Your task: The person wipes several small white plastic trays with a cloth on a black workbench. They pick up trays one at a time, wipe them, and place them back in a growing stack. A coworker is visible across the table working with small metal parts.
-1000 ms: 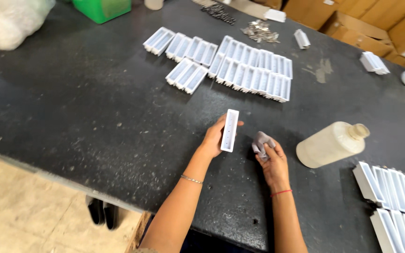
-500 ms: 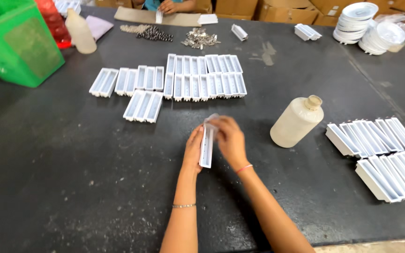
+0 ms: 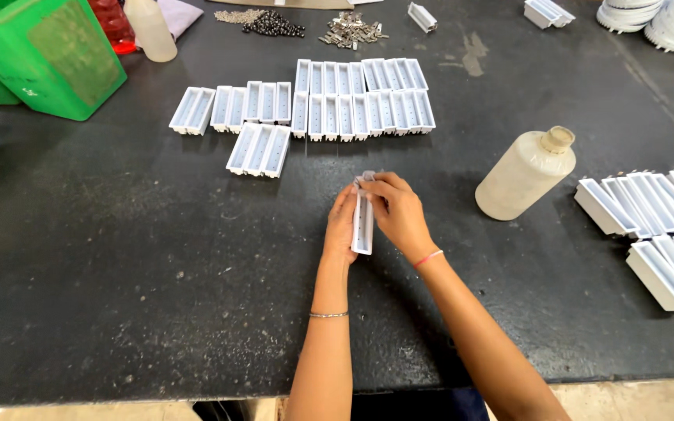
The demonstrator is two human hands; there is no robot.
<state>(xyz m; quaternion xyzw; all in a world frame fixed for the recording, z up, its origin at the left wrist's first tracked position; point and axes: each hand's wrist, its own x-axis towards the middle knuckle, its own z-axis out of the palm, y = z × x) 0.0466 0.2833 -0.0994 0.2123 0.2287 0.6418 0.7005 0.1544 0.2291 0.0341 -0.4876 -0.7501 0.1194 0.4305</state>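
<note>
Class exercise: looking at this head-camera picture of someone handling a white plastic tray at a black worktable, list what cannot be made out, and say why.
1. Head view: the far end of the white tray is covered by the right hand.
2. The left hand lies behind the tray; its grip is unclear.
3. The small metal clips and dark beads are too small to identify.
4. The green bin and the stacked white trays are cut by the frame edges.

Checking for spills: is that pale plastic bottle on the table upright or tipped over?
Tipped over. The pale plastic bottle lies on its side on the black table, its capped neck pointing up-right, right of the right hand.
</note>
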